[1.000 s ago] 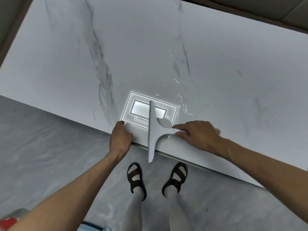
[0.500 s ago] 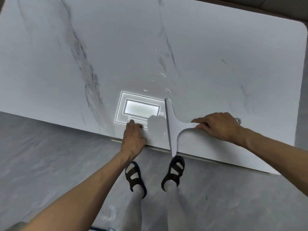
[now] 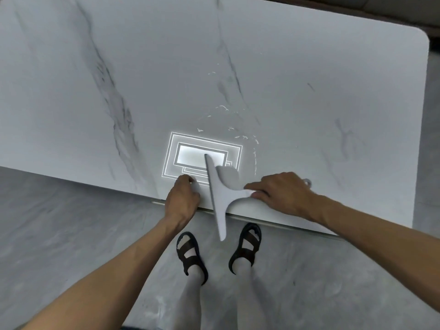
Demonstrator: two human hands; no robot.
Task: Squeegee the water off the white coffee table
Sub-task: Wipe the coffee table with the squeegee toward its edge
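Note:
A white marble-patterned coffee table (image 3: pixel 309 79) fills the upper view. My right hand (image 3: pixel 283 191) grips the handle of a white squeegee (image 3: pixel 217 196), whose long blade runs across the table's near edge and sticks out over the floor. Streaks and drops of water (image 3: pixel 238 132) glint on the table just beyond the blade. My left hand (image 3: pixel 182 200) rests with curled fingers on the table's near edge, just left of the blade, and holds nothing that shows.
A bright rectangular reflection of a ceiling lamp (image 3: pixel 202 158) lies on the tabletop by the blade. My feet in black sandals (image 3: pixel 190 253) stand on the grey floor (image 3: pixel 59 222) below the table's edge. The table's rounded corner (image 3: pixel 421 36) is at the far right.
The squeegee blade has swept left along the near edge, back toward my left hand. My left hand stayed on the table's edge.

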